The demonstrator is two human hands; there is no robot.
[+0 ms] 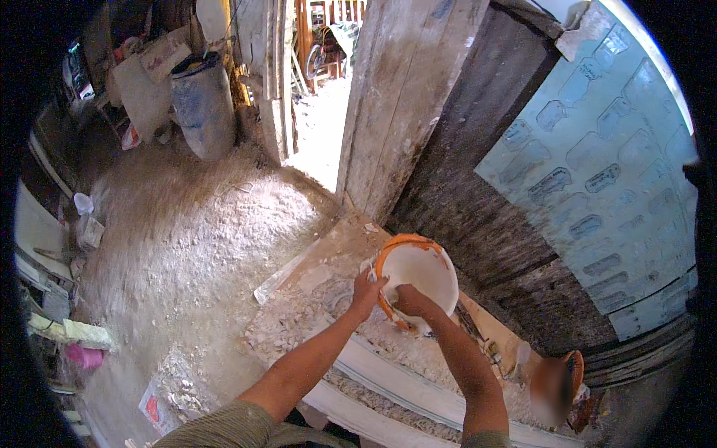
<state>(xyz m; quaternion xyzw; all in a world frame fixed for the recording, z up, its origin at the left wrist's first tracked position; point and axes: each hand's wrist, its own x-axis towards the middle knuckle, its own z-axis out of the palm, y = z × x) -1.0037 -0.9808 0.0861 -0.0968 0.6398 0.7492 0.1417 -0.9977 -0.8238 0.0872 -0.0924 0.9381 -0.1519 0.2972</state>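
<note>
An orange bucket (415, 240), its inside coated white, tilts on a work surface littered with white crumbs. My left hand (364, 295) is closed on the bucket's left rim, with the thumb over the edge. Inside the bucket is my right hand (409, 300), its fingers curled against the white lining near the left wall. Whatever those fingers hold, if anything, is hidden. Long white moulded strips (396, 384) lie along the near side of the surface, below my forearms.
Right of the bucket, several small tools (489, 351) lie near an orange-rimmed container (571, 373). A wooden wall with a light-blue panel (575, 179) rises behind. A large blue-grey drum (202, 104) stands at far left near a bright doorway (325, 134). Debris covers the dusty floor (179, 246).
</note>
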